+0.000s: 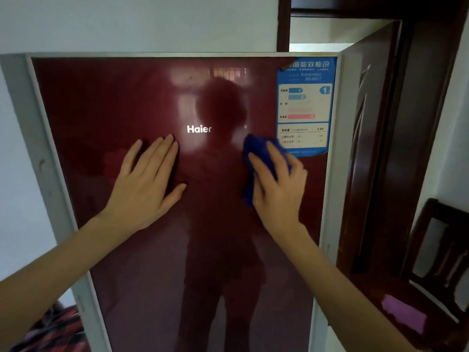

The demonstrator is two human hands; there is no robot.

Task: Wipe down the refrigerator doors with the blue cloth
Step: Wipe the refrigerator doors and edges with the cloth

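Observation:
A glossy dark red refrigerator door (106, 118) with a silver frame fills the view, with a white brand logo at its middle. My left hand (147, 179) rests flat on the door, fingers spread, just left of the logo and holding nothing. My right hand (279, 189) presses a crumpled blue cloth (256, 151) against the door, to the right of the logo. The cloth's upper edge touches the lower left corner of a blue and white energy label (305, 105).
A dark wooden door (380, 148) stands open right of the refrigerator. A dark wooden chair (436, 252) and a table with a pink item (403, 313) are at lower right. A white wall (15, 174) lies left, with red patterned fabric (58, 331) at lower left.

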